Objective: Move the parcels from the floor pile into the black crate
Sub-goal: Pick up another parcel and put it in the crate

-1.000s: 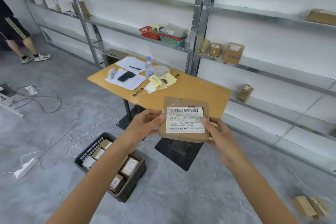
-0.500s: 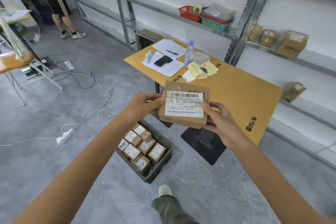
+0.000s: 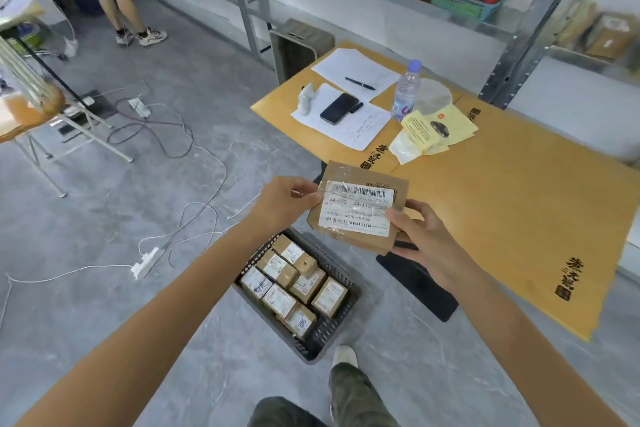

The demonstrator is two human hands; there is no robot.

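I hold a flat brown parcel [image 3: 356, 208] with a white barcode label in both hands, at chest height. My left hand [image 3: 284, 201] pinches its left edge and my right hand [image 3: 420, 239] grips its right lower corner. The black crate [image 3: 341, 326] stands on the grey floor directly below the parcel, next to the table's foot. Several small brown labelled parcels [image 3: 294, 282] lie inside it. The floor pile is out of view.
A wooden table [image 3: 502, 204] on the right carries papers, a phone [image 3: 339, 107], a pen and a water bottle [image 3: 405, 90]. Metal shelving stands behind it. Cables and a power strip [image 3: 145, 262] cross the floor on the left. A person's legs [image 3: 124, 14] stand far left. My shoe [image 3: 344, 357] is near the crate.
I have stepped closer to the crate and table and my view has tilted down; the crate now lies under my hands. The parcel stays held in both hands.
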